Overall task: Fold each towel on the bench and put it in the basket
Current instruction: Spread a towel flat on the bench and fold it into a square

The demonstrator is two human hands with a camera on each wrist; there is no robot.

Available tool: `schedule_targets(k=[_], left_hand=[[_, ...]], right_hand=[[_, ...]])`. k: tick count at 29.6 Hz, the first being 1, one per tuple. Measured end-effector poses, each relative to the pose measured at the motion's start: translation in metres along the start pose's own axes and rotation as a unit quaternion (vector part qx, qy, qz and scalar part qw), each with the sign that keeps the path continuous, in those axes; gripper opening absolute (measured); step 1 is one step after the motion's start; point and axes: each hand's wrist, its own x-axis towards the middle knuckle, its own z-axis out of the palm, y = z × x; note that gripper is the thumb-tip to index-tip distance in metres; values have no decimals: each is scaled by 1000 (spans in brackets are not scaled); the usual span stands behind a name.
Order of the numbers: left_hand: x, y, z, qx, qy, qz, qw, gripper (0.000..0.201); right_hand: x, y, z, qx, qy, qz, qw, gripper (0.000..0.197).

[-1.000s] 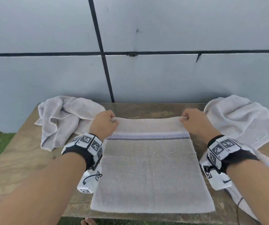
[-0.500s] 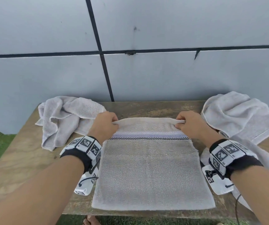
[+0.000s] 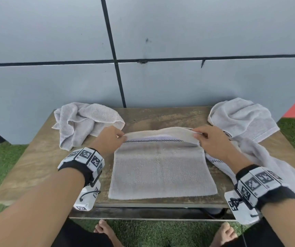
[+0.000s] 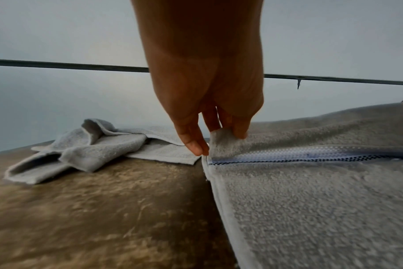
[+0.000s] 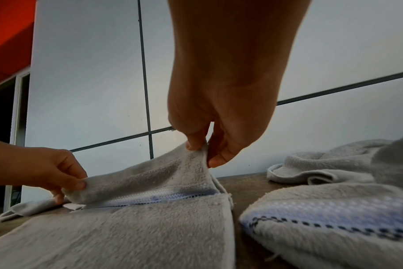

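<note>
A grey towel [image 3: 162, 173] with a blue and checked stripe lies flat in the middle of the wooden bench [image 3: 36, 163]. My left hand [image 3: 113, 138] pinches its far left corner [image 4: 219, 138]. My right hand [image 3: 209, 139] pinches its far right corner [image 5: 197, 154]. Both hands hold the far edge lifted off the bench and curled toward me, so it arches over the stripe. In the right wrist view my left hand [image 5: 58, 174] shows at the left, holding the same edge. No basket is in view.
A crumpled grey towel [image 3: 82, 122] lies at the bench's far left corner. Another crumpled towel [image 3: 241, 118] sits at the far right, and one more towel [image 3: 275, 168] drapes over the right edge. A grey panelled wall stands behind. Grass and my bare feet show below.
Both hands have raised the towel's far edge from the bench and drawn it toward me. The edge now arches above the stripe.
</note>
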Motion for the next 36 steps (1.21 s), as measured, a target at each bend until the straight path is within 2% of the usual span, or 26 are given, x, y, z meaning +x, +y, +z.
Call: schedule_targets(k=[3,6,11,14,17,20,26,32,36], left_hand=[[-11,-8,-4,8,-14,19,1000,42],[-27,-10,-15,18,-15,38,999,27],[-53,2,-37,-14,58,71,996,4],[-62,6,-48,-58,74,67,993,9],[-70,13,-54,-89,77,67,991,0],[-74,16,-56,-91,81,72,990,7],[-75,20,-57,-85,73,70,991,8],[-75,16,-59,4,55,91,994,7],[-73,15,-59,-2,54,87,995,8]], right_hand=[[-18,0,-1,15,15,9,1000,26],[-32,-3,-5,37,42,7,998,20],[-45,-12,-18,90,95,43,990,11],[-49,-15,-26,114,103,49,987,10],[-52,-17,-33,125,120,57,983,15],[-57,-20,-36,128,126,62,982,13],[-68,-21,-37,114,121,53,985,6],[-70,-20,-36,104,131,55,984,4],[-70,-23,-36,96,139,61,984,3]])
